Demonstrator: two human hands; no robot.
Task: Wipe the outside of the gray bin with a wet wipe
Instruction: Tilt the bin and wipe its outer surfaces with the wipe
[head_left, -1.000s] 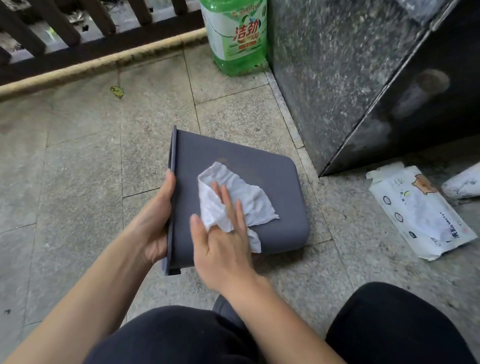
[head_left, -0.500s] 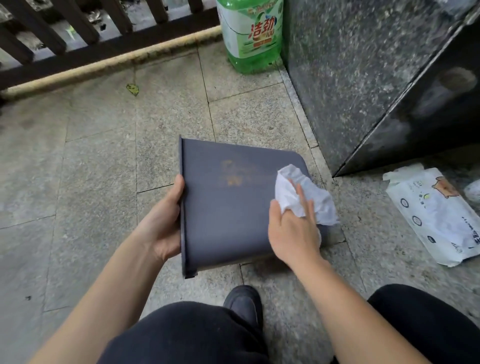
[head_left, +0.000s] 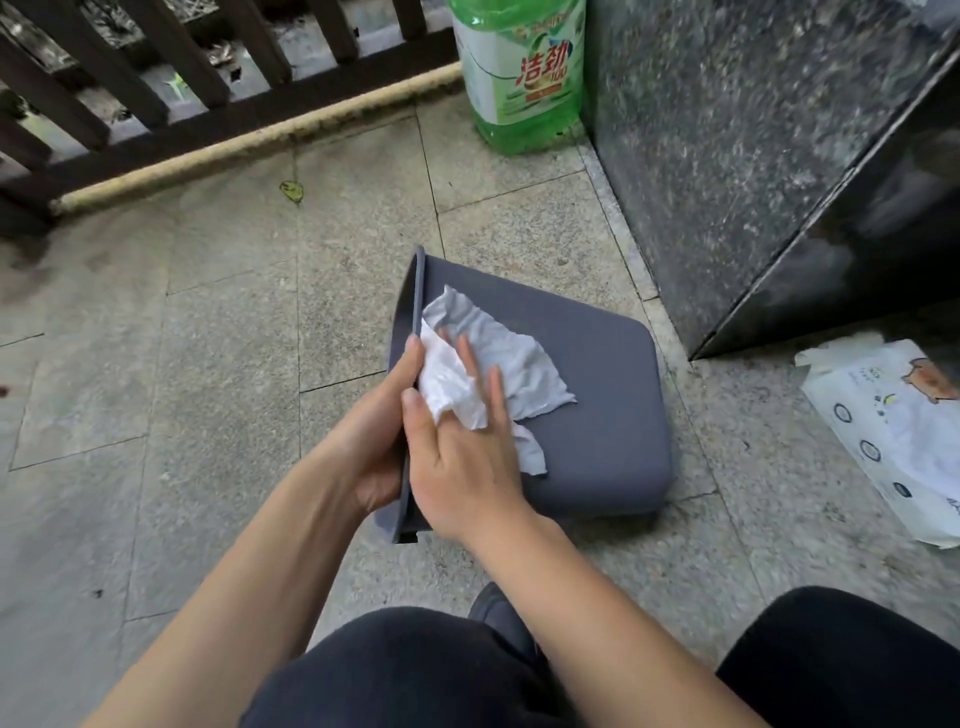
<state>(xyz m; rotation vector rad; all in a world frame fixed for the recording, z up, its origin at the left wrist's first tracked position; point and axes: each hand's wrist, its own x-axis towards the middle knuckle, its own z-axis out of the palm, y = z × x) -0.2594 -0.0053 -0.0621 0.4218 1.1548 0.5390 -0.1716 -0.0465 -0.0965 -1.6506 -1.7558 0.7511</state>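
Our right hand (head_left: 457, 467) has swept the wet wipe (head_left: 488, 364) back from the gray bin (head_left: 597, 415)'s right end to the rim, fingers flat on it. Left hand (head_left: 379, 441) grips the rim; the bin lies sideways on the floor. Top side's nearly covered, we think.

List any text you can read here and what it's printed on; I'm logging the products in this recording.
"洁劲" in large red characters, with "100" beside it: label of the green bottle.
Smaller print above and below that on the same label: too blurred to read.
White wipes pack: small icons and a cartoon animal; its print is too small to read.
Gray bin: no text visible.
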